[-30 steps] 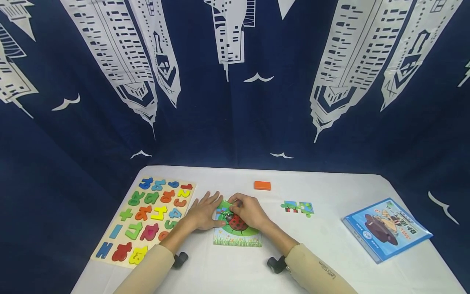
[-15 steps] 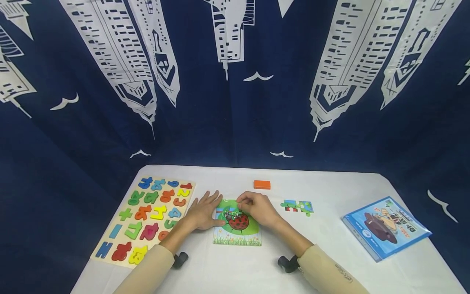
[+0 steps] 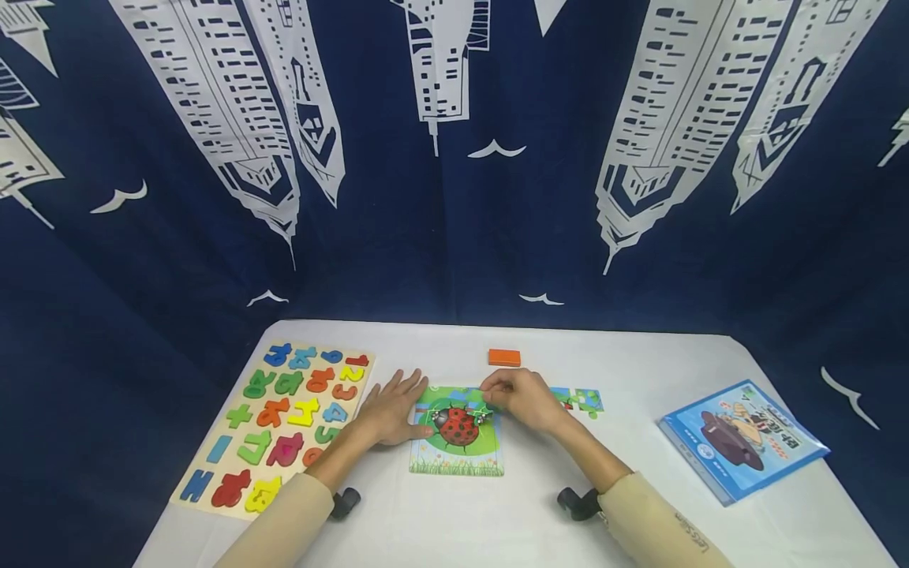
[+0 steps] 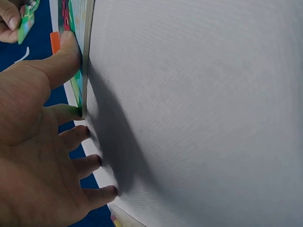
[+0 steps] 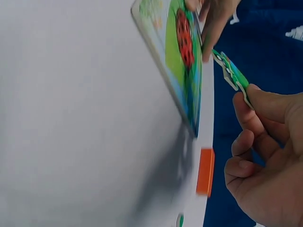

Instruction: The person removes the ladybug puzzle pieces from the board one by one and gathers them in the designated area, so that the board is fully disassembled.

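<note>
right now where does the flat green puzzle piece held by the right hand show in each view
Head: flat green puzzle piece, lower middle, at the fingertips of the right hand.
Left wrist: piece, top left corner.
Right wrist: piece, upper right, pinched by thumb and finger.
Shared landmark: orange rectangular block, visible in all three.

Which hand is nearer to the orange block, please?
Right: the right hand, puzzle piece in its grip, is just below the orange block in the head view; the left hand is farther away leftward, touching the ladybug puzzle.
</note>
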Tool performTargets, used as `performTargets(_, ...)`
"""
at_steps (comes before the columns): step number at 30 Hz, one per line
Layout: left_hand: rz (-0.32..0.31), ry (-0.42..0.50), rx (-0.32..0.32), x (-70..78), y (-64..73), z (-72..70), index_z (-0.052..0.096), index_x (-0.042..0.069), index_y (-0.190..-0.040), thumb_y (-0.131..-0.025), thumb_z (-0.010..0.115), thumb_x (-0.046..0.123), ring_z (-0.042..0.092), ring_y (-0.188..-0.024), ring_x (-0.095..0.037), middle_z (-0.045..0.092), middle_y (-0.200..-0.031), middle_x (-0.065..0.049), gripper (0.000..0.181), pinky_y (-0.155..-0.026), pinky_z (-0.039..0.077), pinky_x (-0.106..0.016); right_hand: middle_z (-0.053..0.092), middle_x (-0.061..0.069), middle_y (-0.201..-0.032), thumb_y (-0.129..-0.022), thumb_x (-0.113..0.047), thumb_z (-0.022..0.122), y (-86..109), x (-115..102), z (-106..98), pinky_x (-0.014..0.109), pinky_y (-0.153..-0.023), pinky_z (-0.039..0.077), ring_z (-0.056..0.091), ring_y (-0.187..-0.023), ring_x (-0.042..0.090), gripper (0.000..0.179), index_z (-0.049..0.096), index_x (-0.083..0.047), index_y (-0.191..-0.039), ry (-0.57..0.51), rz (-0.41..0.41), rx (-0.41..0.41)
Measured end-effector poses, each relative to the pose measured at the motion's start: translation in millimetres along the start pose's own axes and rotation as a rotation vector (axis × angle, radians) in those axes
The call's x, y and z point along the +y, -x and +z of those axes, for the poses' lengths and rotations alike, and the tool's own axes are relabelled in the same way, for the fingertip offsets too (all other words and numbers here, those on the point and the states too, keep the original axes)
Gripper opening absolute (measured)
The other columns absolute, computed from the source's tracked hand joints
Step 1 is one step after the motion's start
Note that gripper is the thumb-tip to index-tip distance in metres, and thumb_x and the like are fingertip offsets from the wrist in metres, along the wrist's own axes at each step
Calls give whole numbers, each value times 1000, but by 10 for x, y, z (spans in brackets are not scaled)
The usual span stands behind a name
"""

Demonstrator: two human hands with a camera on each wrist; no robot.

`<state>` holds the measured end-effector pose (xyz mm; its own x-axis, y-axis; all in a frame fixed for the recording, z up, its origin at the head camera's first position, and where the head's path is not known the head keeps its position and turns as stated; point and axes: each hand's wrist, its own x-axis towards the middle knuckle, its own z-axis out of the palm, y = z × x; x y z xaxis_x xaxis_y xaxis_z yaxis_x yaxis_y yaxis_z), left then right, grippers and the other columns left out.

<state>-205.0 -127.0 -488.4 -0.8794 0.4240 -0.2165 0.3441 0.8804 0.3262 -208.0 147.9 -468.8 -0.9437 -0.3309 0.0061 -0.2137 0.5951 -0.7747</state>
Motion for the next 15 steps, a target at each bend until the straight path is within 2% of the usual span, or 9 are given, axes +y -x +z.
performTargets(15,0,14,9,-12,-2,2,32,12,-159,-87,73,53,12,-154,-37,20,-168,-7,92,-119,13,-66,68,-5,-79,-91,-13,72,-107,393,-353,32,-74,47,58,-76,14,4,75,-14,-93,135,94,-41)
